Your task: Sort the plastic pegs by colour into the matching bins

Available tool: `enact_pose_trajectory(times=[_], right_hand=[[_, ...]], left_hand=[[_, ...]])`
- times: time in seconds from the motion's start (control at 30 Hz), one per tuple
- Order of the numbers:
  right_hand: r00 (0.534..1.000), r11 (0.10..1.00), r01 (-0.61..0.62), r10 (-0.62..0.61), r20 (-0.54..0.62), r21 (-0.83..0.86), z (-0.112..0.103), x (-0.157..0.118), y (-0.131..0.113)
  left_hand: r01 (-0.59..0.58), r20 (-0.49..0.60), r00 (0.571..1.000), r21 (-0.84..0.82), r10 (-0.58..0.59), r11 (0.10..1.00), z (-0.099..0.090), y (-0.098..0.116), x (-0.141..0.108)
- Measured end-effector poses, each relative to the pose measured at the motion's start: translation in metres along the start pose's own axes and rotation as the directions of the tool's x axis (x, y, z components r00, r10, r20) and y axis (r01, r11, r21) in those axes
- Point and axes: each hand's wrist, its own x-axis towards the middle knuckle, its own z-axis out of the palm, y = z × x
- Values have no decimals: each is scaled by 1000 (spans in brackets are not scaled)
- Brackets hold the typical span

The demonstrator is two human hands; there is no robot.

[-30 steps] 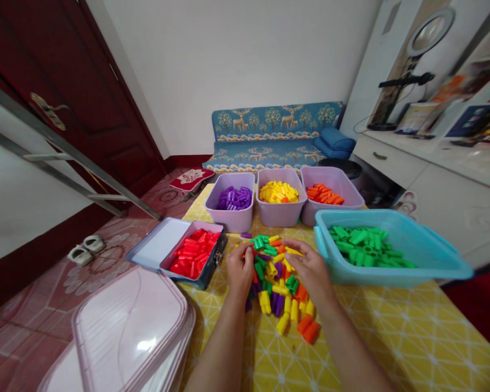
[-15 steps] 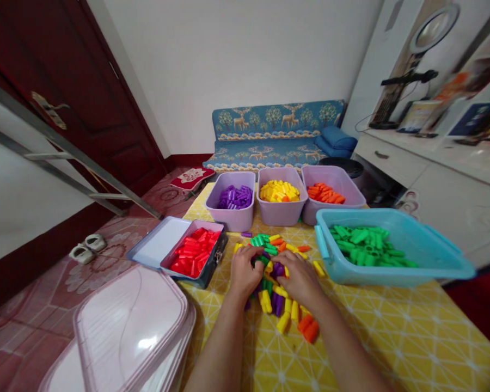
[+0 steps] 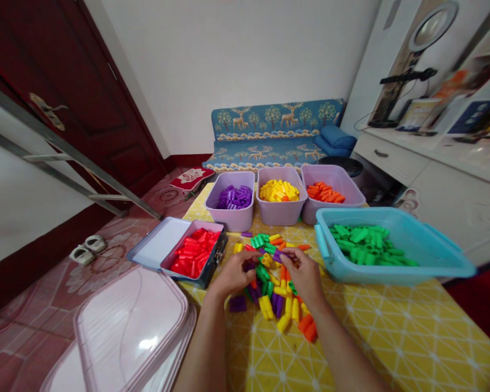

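Observation:
A mixed pile of green, yellow, orange, purple and red plastic pieces (image 3: 266,306) lies on the yellow patterned tablecloth. On the pile's left side, my left hand (image 3: 234,270) has its fingers curled around a purple piece (image 3: 249,266). My right hand (image 3: 304,272) pinches another purple piece (image 3: 278,256) at the pile's upper right. Behind the pile stand three lilac bins, holding purple pieces (image 3: 235,197), yellow pieces (image 3: 279,191) and orange pieces (image 3: 325,193). Red pieces (image 3: 195,252) fill a tin at the left, and green pieces (image 3: 369,245) lie in a blue tub at the right.
Pale lids (image 3: 133,326) are stacked at the table's left front. The tin's open lid (image 3: 158,242) extends to its left. Beyond the table are a blue patterned sofa (image 3: 275,147), a red stool (image 3: 191,177), a metal ladder (image 3: 71,155) and a white cabinet (image 3: 436,179).
My left hand has shifted left and my right hand slightly right, so they are farther apart. Purple pieces now show at my fingers, and one lies at the pile's left edge.

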Motion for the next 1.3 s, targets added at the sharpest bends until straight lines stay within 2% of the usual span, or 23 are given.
enact_pose_trajectory(times=[0.07, 0.17, 0.3, 0.37, 0.4, 0.47, 0.53, 0.6, 0.73, 0.83, 1.0, 1.17, 1.23, 1.3], right_hand=[[1000, 1000, -8, 8, -1, 20, 2, -1, -1], [1000, 998, 0, -1, 12, 62, 5, -3, -4], [999, 996, -2, -2, 45, 89, 9, -5, -8], [999, 996, -4, -1, 52, 92, 10, -6, -9], [999, 996, -1, -3, 51, 93, 10, -6, -10], [999, 994, 8, -12, 40, 105, 11, -7, -11], [999, 990, 19, -23, 29, 140, 11, -8, -13], [999, 980, 36, -40, 19, 194, 12, -10, -16], [998, 964, 55, -60, 15, 259, 16, -11, -16], [997, 967, 56, -65, 29, 249, 16, -11, -14], [986, 976, 169, -169, -10, 139, 11, -8, -16], [971, 967, 236, -240, 26, 96, 9, -8, -20], [974, 969, 224, -226, 14, 104, 9, -8, -19], [983, 974, 186, -185, -17, 126, 8, -9, -17]], left_hand=[[2, 53, 999, -25, -1, 1000, -5, -1, -2], [5, 60, 998, 4, -6, 1000, -7, -1, -2], [41, -67, 997, 170, -31, 985, -5, 3, 0], [88, -139, 988, 150, -67, 985, -4, 5, 2], [110, -163, 982, 83, -95, 990, -4, 5, 3], [135, -180, 970, -153, -162, 979, -3, 8, 5], [136, -141, 966, -431, -215, 892, -1, 14, 6], [136, -74, 969, -634, -235, 761, 1, 23, 7], [206, 79, 966, -808, -244, 552, 7, 40, 4], [233, 134, 965, -838, -227, 494, 9, 44, 2], [240, 142, 965, -813, -219, 531, 8, 43, 0], [220, 111, 971, -760, -212, 612, 14, 39, 4], [175, 16, 971, -729, -239, 662, 15, 40, 8], [60, -194, 947, -677, -256, 734, 12, 47, 13]])
